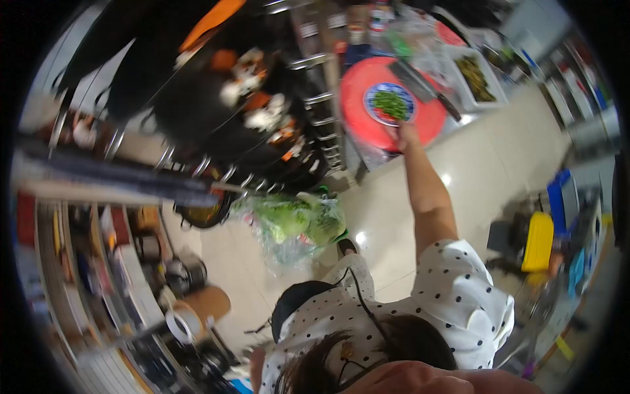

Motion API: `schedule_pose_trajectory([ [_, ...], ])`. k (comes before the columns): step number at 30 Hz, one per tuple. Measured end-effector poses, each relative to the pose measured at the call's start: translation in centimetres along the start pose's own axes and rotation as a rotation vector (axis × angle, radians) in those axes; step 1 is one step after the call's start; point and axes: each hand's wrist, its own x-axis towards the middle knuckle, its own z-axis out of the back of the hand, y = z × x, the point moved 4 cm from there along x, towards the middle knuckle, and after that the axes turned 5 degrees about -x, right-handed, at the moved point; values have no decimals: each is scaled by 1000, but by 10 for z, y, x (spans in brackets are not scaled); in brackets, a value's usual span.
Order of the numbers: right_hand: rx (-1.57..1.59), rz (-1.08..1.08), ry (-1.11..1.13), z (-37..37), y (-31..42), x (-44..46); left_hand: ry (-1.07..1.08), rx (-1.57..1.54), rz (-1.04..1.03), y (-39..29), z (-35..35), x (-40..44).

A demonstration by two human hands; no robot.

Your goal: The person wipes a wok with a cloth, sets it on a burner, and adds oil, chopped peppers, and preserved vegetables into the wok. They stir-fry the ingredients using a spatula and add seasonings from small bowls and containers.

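My right hand (402,136) reaches forward and grips the near rim of a small blue-and-white plate (409,100). Chopped green pieces (388,104) lie on the plate, with some red bits at its near side. The plate is over a round red cutting board (354,98); whether it rests on the board I cannot tell. Beside the plate, a cleaver (413,80) lies with its dark handle pointing toward the board's near right edge. My left hand is not visible; only a bit of skin shows low at the left of my body.
A dark wok (177,98) with white and orange food pieces is at upper left, near an orange spatula (210,23). A white tray (495,92) of brownish food stands right of the board. A plastic bag of green vegetables (295,220) and shelves (85,276) are at lower left.
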Motion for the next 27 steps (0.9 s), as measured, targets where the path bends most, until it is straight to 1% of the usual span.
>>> schedule_pose_trajectory([
  [1, -1, 29, 3, 10, -3, 8, 9, 91, -125, 11, 4, -11],
  [2, -10, -94, 9, 26, -14, 25, 7, 235, -319, 21, 6, -23],
  [3, -46, -114, 17, 28, -11, 15, -41, 471, -614, 25, 6, -36],
  [4, -20, -111, 90, 37, -12, 17, -116, 624, -768, 34, 6, -45],
  [5, -44, -4, 218, 27, -3, -7, -204, 717, -847, 49, 2, -55],
  [7, -225, -62, 217, 53, -5, -28, -183, 483, -325, 93, -8, -60],
  [8, -205, 52, 222, 45, 4, -60, -184, 176, -85, 102, -11, -72],
  [9, -342, 22, 153, 51, 7, -78, -255, -135, 140, 107, -15, -87],
  [10, -275, 78, 304, 48, 3, -107, -141, 529, -473, 157, -37, -80],
  [11, -261, 56, 312, 46, -6, -129, -137, 174, -149, 168, -44, -93],
  [12, -247, 27, 299, 58, -22, -134, -102, -17, 27, 168, -48, -103],
  [13, -291, -14, 393, 63, -35, -149, -99, -201, 207, 167, -52, -114],
  [15, -547, -149, 351, 31, -70, -219, -21, -223, 296, 170, -50, -126],
  [17, -578, -261, 451, 10, -127, -263, -73, -298, 403, 172, -38, -147],
  [18, -536, -315, 527, -19, -155, -303, -100, -327, 461, 179, -28, -152],
  [19, -500, -365, 599, -50, -185, -350, -143, -365, 430, 198, -27, -153],
  [21, -559, -453, 686, -114, -245, -441, -227, -427, 371, 246, -19, -158],
  [22, -614, -534, 719, -141, -278, -470, -327, -496, 253, 274, -22, -163],
  [23, -614, -501, 847, -178, -305, -513, -418, -488, 185, 302, -23, -168],
  [25, -587, -537, 1083, -249, -358, -589, -659, -747, 483, 319, -7, -205],
  [27, -672, -608, 1152, -314, -398, -672, -714, -677, 571, 343, 1, -238],
])
